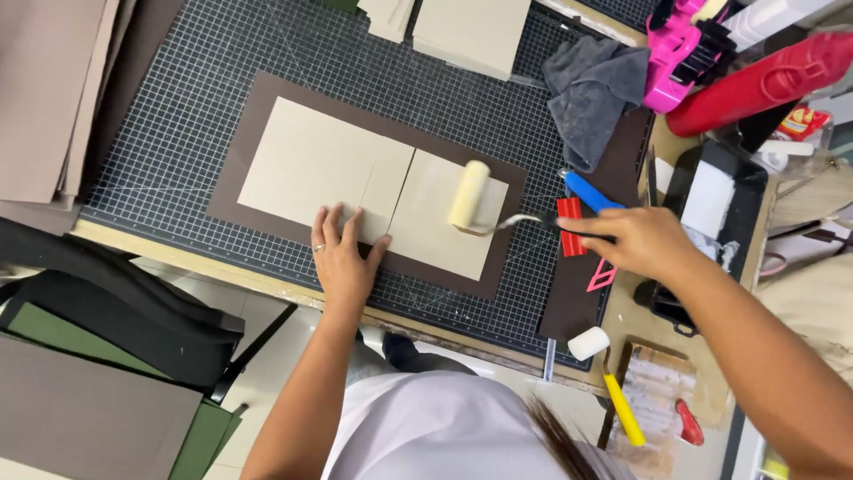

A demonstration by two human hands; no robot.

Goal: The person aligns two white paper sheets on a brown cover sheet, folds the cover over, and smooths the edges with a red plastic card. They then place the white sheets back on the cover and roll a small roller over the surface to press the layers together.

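Nearest to us, our left hand point(345, 258) lies flat with its fingers point(330, 224) spread slightly apart, pressing the near edge of the large cream board panel point(313, 162), close to the narrow middle strip point(386, 188). Our right hand point(638, 240) is closed around the red handle point(569, 226) of the foam roller point(468, 195); the cream roller head sits well to the left of those fingers, joined by a bent metal arm, and rests on the smaller cream panel point(444, 227). All three cream pieces lie side by side on a dark brown sheet point(258, 116), which borders them all round. Beneath it is the gridded cutting mat point(195, 80). Farther off lie a grey cloth point(591, 84) and what seems to be a pink tool point(680, 49), only partly in view.
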